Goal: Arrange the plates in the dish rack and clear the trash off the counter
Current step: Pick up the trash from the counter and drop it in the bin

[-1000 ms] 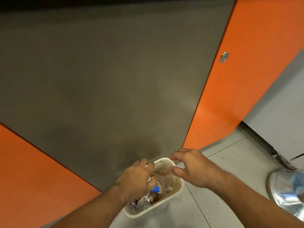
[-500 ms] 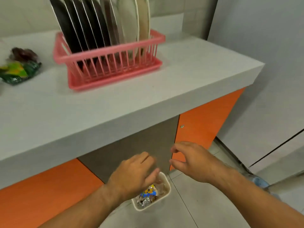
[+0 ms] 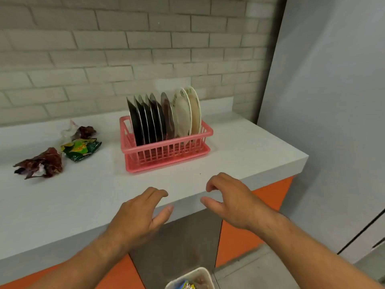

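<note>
Left hand [image 3: 137,213] and right hand [image 3: 231,203], both empty with fingers loosely curled, hover over the worktop's [image 3: 250,151] front edge. Plates [image 3: 158,119] stand upright in the pink dish rack [image 3: 166,156]; crumpled wrappers [image 3: 81,149] lie to its left; the trash bin [image 3: 196,270] sits on the floor below.

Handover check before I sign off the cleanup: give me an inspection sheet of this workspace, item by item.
Surface: white counter, rack near the middle, trash to its left.
Job's things: pink dish rack holds dark metal plates and two cream plates, all upright. Green wrapper, near dark red wrapper and far dark red wrapper lie on the counter.
Clutter: nothing seen beyond the wrappers.
Grippers: left hand and right hand hover at the counter's front edge, fingers loosely curled, holding nothing.
Cables: nothing seen.
Surroundings: trash bin on the floor below, with wrappers inside; brick wall; orange cabinet front.
</note>
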Available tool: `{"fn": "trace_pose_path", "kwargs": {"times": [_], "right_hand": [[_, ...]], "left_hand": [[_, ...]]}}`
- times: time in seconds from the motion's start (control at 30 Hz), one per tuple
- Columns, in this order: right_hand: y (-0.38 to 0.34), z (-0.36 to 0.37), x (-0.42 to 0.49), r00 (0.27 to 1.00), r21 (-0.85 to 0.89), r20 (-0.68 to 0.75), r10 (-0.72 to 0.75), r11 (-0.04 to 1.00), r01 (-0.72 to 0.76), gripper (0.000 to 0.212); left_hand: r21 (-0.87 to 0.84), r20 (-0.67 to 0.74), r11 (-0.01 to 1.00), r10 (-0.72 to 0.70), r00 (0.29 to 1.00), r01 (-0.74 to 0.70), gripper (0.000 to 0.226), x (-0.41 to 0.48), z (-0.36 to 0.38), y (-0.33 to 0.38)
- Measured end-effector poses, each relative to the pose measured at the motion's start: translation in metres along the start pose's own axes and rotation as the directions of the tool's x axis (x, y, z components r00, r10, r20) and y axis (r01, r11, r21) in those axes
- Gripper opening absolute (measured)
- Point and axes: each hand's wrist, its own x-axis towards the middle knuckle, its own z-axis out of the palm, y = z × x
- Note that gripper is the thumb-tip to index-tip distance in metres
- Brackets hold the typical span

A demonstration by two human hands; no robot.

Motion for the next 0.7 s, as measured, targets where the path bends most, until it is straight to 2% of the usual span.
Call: {"fn": "trace_pose_path", "kwargs": {"times": [0.07, 0.2, 0.37, 0.53, 0.63, 0.7], "right_hand": [[-0.02, 0.007, 0.014, 0.999, 0.001, 0.015, -0.035, 0.999, 0.035, 0.032], [-0.061, 0.037, 0.052, 0.995, -0.014, 0.04, -0.088, 0.996, 0.088, 0.036], [-0.115, 0.096, 0.127, 0.99, -0.004, 0.08, -0.114, 0.993, 0.114, 0.039], [-0.175, 0.153, 0.213, 0.984, 0.005, 0.119, -0.13, 0.992, 0.13, 0.042], [-0.204, 0.174, 0.259, 0.984, -0.013, 0.126, -0.123, 0.992, 0.125, 0.042], [-0.219, 0.186, 0.285, 0.982, -0.029, 0.147, -0.116, 0.992, 0.122, 0.041]], "left_hand": [[0.007, -0.014, 0.999, -0.04, 0.999, 0.04, 0.081, 0.0, -0.01, -0.015], [0.001, -0.043, 0.992, -0.123, 0.991, 0.123, 0.063, 0.008, -0.028, -0.058], [0.008, -0.075, 0.987, -0.16, 0.984, 0.161, 0.047, 0.021, -0.048, -0.154], [0.009, -0.155, 0.983, -0.18, 0.971, 0.183, 0.048, 0.033, -0.079, -0.26], [0.07, -0.177, 0.978, -0.18, 0.967, 0.195, 0.052, 0.036, -0.099, -0.31], [0.101, -0.191, 0.971, -0.193, 0.962, 0.215, 0.045, 0.038, -0.11, -0.34]]}}
